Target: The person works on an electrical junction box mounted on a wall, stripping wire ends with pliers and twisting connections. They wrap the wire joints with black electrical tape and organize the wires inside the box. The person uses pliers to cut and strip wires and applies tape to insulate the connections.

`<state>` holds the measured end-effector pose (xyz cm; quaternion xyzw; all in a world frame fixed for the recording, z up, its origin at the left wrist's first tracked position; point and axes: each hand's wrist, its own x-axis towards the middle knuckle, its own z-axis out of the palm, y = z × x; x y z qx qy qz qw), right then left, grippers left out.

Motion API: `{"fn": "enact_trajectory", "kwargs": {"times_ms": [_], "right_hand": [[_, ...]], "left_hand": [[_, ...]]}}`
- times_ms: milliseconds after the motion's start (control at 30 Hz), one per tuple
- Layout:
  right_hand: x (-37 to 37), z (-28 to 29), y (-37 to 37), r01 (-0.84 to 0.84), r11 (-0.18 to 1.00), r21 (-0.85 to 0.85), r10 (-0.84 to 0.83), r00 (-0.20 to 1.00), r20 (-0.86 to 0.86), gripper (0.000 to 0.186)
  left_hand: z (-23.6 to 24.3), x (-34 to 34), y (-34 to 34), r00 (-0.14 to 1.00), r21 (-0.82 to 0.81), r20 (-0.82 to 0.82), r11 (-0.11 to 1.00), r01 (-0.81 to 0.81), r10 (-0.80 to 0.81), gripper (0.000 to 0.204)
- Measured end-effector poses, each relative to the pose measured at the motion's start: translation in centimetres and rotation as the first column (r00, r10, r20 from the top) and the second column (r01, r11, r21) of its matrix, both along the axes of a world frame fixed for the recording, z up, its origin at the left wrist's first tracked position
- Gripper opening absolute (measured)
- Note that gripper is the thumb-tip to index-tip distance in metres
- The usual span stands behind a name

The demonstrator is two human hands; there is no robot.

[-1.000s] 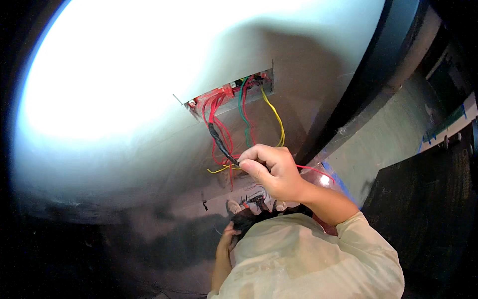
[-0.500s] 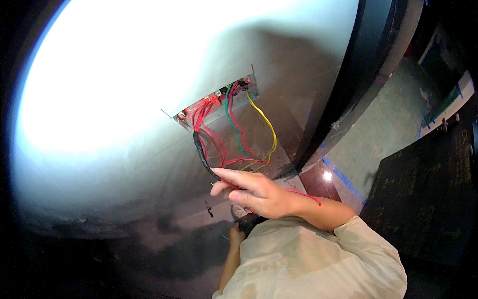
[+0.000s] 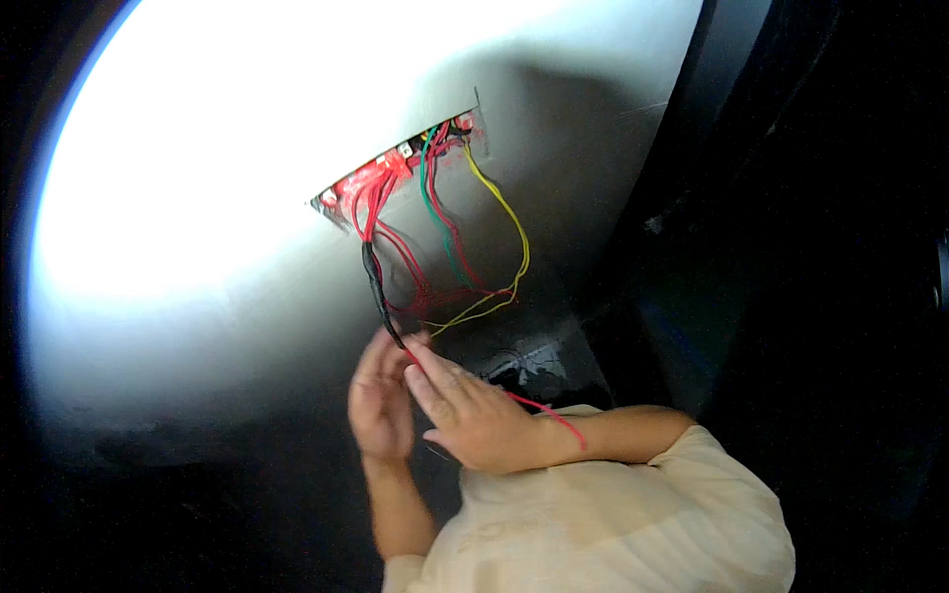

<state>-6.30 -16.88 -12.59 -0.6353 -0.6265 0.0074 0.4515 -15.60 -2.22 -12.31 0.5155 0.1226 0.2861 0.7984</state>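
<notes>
Red wires gather into a black-wrapped cable bundle (image 3: 374, 277) that hangs from a slot in the wall. My left hand (image 3: 383, 400) is raised beside the bundle's lower end, slightly blurred, its fingers stretched upward and apart; I see nothing held in it. Against that same lower end, my right hand (image 3: 479, 420) has its fingers pressed together on a red wire (image 3: 549, 407). This wire runs between the fingers, and its loose end trails over the right wrist. Both hands' fingertips nearly meet at the bundle, so the exact contact is partly hidden.
A long recessed slot (image 3: 395, 158) with red-stained insides is cut into the pale curved wall (image 3: 247, 257). Green wire (image 3: 431, 193), more red wires and a looped yellow wire (image 3: 514, 217) hang from it, right of the bundle. A dark vertical edge (image 3: 682, 109) stands to the right.
My left hand has come up from low by my body, where it was by something black, to the bundle's end. The right hand has shifted down and left. The right side has darkened.
</notes>
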Motion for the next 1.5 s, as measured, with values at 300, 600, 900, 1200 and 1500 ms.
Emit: {"fn": "enact_trajectory", "kwargs": {"times_ms": [300,600,900,1200,1500], "right_hand": [[6.2,4.6,-6.3,-0.856,0.516,0.012,0.779,0.464,-0.423,0.059],[9.0,6.4,3.2,-0.107,0.974,0.199,0.189,0.869,-0.457,0.046],[8.4,3.5,9.6,0.173,0.980,0.097,-0.100,0.853,-0.511,0.048],[9.1,2.8,11.5,0.380,0.875,0.301,-0.333,0.922,-0.197,0.037],[11.7,4.5,10.2,0.075,0.975,0.210,0.102,0.684,-0.722,0.017]], "left_hand": [[12.4,2.5,5.4,0.992,0.133,-0.108,0.990,-0.049,0.064,0.032],[19.2,3.0,4.6,0.974,0.113,-0.207,0.986,0.121,-0.095,0.042],[21.8,0.0,3.5,0.979,-0.004,-0.075,0.982,0.189,-0.189,0.041],[22.5,0.2,3.0,0.992,-0.100,-0.023,0.988,0.121,-0.124,0.042],[21.1,-0.2,2.6,0.997,-0.023,-0.070,1.000,0.016,-0.018,0.058]]}}
